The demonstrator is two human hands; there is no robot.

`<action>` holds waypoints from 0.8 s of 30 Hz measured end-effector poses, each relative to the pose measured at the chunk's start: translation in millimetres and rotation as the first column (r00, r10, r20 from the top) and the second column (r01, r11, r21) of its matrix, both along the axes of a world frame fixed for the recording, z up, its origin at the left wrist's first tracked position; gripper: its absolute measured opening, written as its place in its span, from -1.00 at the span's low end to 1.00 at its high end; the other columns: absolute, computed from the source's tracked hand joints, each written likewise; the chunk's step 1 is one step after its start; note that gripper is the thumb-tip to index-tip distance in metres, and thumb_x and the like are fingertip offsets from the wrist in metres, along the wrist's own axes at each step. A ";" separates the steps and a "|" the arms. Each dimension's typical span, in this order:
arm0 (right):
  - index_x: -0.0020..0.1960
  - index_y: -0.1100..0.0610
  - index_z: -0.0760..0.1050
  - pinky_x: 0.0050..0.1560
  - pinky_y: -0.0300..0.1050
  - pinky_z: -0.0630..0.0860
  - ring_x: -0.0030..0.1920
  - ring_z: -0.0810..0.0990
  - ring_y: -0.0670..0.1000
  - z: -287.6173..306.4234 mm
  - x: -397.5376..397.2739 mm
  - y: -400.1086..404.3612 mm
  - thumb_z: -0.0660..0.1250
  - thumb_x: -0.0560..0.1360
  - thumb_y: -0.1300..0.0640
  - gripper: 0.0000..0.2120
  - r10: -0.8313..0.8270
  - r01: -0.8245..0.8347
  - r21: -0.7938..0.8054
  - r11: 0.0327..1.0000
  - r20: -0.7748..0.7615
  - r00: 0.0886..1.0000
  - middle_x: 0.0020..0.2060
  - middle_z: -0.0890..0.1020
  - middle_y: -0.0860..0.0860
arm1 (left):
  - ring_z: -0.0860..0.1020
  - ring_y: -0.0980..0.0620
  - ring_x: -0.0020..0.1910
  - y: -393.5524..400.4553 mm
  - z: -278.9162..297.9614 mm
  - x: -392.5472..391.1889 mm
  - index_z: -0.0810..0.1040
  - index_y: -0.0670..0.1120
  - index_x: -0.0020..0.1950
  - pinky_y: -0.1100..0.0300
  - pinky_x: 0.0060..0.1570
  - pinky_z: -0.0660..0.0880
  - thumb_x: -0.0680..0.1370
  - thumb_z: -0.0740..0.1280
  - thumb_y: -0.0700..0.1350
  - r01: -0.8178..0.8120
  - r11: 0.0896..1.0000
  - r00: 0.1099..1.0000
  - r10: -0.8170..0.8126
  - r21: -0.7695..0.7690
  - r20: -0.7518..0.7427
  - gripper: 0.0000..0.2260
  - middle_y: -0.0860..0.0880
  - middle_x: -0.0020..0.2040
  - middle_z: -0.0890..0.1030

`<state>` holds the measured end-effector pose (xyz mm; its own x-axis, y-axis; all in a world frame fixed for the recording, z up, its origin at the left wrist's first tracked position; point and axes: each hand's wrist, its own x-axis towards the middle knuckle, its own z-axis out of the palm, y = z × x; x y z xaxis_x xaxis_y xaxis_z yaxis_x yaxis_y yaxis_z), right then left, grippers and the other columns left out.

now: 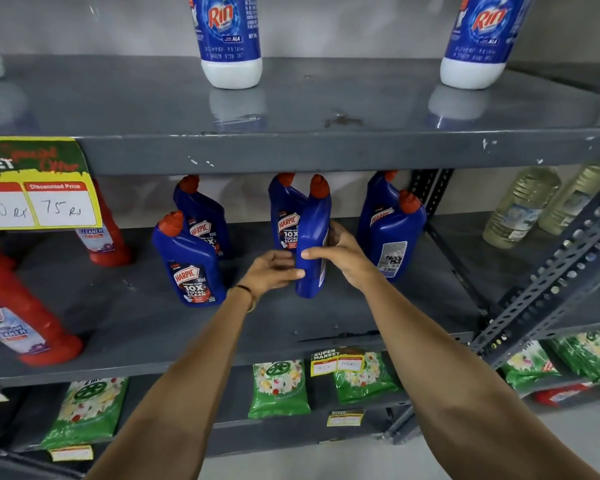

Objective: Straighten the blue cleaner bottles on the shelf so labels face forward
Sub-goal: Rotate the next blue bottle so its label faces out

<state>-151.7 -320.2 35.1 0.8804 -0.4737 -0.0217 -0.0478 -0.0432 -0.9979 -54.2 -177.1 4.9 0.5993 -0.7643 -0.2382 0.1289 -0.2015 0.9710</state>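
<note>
Several blue Harpic cleaner bottles with red caps stand on the grey middle shelf [146,327]. The centre front bottle [313,233] is turned edge-on, its label facing right. My left hand [272,271] grips its lower left side and my right hand [340,252] wraps its right side. Behind it another bottle [286,216] shows its label forward. At the left, a front bottle [187,265] and a rear bottle [201,216] both face forward. On the right, a front bottle [395,244] shows its back label, with another bottle [378,199] behind it.
Red cleaner bottles [21,323] stand at the left of the shelf under a yellow price sign [39,188]. White-and-blue Rin bottles [229,36] sit on the upper shelf. Green packets [279,389] fill the lower shelf. A slotted metal brace [548,282] and clear bottles [520,209] are at the right.
</note>
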 end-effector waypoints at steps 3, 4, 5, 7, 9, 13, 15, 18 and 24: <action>0.21 0.11 0.46 0.13 -0.11 0.51 0.14 0.57 0.06 1.9 -7.1 -5.4 0.47 0.22 0.30 -0.42 0.121 -0.124 0.116 0.986 0.037 0.992 0.07 0.63 0.03 | 0.41 -0.07 0.36 8.0 -6.1 9.1 0.24 -0.12 0.44 0.02 0.37 0.35 0.45 0.40 -0.26 0.122 0.992 0.970 -0.114 0.022 -0.217 -0.39 -0.09 0.38 0.40; 0.19 0.09 0.47 0.14 -0.12 0.51 0.10 0.58 0.03 3.0 -9.1 -6.8 0.44 0.24 0.33 -0.47 0.160 -0.166 0.151 0.974 0.050 0.986 0.02 0.64 0.00 | 0.39 -0.09 0.38 8.1 -10.5 9.4 0.21 -0.11 0.46 0.01 0.39 0.32 0.43 0.41 -0.25 0.136 0.991 0.957 -0.128 0.012 -0.260 -0.35 -0.11 0.41 0.38; 0.16 0.07 0.48 0.11 -0.13 0.51 0.05 0.59 0.00 3.9 -10.8 -8.2 0.40 0.26 0.35 -0.50 0.194 -0.203 0.179 0.963 0.064 0.979 -0.03 0.65 -0.03 | 0.39 -0.11 0.38 8.2 -14.6 8.8 0.20 -0.10 0.47 -0.01 0.40 0.31 0.40 0.41 -0.24 0.149 0.989 0.942 -0.147 -0.015 -0.303 -0.31 -0.13 0.42 0.37; 0.13 0.05 0.49 0.05 -0.14 0.54 -0.01 0.61 -0.02 4.2 -13.7 -11.3 0.38 0.26 0.36 -0.53 0.247 -0.264 0.225 0.938 0.099 0.964 -0.08 0.67 -0.06 | 0.44 -0.14 0.32 6.1 -18.5 6.1 0.22 -0.08 0.46 -0.01 0.35 0.38 0.37 0.39 -0.25 0.184 0.978 0.908 -0.206 -0.094 -0.364 -0.31 -0.18 0.39 0.40; 0.16 0.06 0.49 0.01 -0.14 0.56 -0.01 0.62 -0.02 3.0 -15.8 -12.7 0.41 0.24 0.32 -0.50 0.276 -0.303 0.274 0.913 0.133 0.952 -0.07 0.68 -0.04 | 0.55 -0.07 0.17 3.3 -15.3 1.9 0.28 -0.09 0.43 0.09 0.19 0.53 0.36 0.38 -0.29 0.225 0.960 0.882 -0.273 -0.166 -0.384 -0.35 -0.16 0.26 0.49; 0.24 0.05 0.46 0.05 -0.13 0.58 0.06 0.61 -0.01 -1.9 -17.2 -13.1 0.44 0.22 0.26 -0.41 0.299 -0.336 0.335 0.880 0.158 0.941 0.04 0.65 -0.01 | 0.58 -0.01 0.09 1.3 -10.4 -0.1 0.34 -0.11 0.37 0.17 0.12 0.57 0.39 0.35 -0.33 0.269 0.951 0.881 -0.307 -0.153 -0.361 -0.43 -0.10 0.13 0.54; 0.28 0.05 0.45 0.09 -0.11 0.57 0.11 0.60 -0.01 -4.9 -16.1 -13.4 0.52 0.21 0.20 -0.35 0.302 -0.344 0.368 0.864 0.170 0.938 0.08 0.63 0.00 | 0.59 0.01 0.05 0.9 -9.4 -0.5 0.37 -0.12 0.34 0.18 0.08 0.58 0.43 0.34 -0.36 0.258 0.959 0.903 -0.281 -0.115 -0.326 -0.50 -0.08 0.10 0.54; 0.26 0.03 0.47 0.16 -0.10 0.56 0.16 0.59 -0.01 -6.0 -14.3 -13.6 0.51 0.26 0.10 -0.41 0.268 -0.322 0.406 0.855 0.186 0.945 0.12 0.64 -0.01 | 0.58 -0.02 0.07 -3.1 -5.2 -4.4 0.33 -0.11 0.34 0.13 0.05 0.59 0.42 0.37 -0.38 0.172 0.984 0.954 -0.177 -0.040 -0.243 -0.47 -0.06 0.08 0.53; 0.37 0.11 0.36 0.07 -0.20 0.59 0.20 0.55 -0.01 -3.3 -8.8 -19.9 0.34 0.40 0.15 -0.46 0.145 -0.204 0.389 0.898 0.176 0.974 0.17 0.59 0.01 | 0.55 -0.05 0.12 -17.1 -3.6 -10.4 0.38 -0.09 0.20 0.06 0.03 0.57 0.27 0.55 -0.29 -0.106 0.991 0.994 0.109 0.080 -0.032 -0.42 -0.06 0.15 0.56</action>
<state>-160.5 -340.1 31.7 0.9561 -0.2888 -0.0491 0.0636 0.3683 -0.9275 -64.6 -194.2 1.3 0.6667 -0.6744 -0.3174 0.1886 -0.2593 0.9472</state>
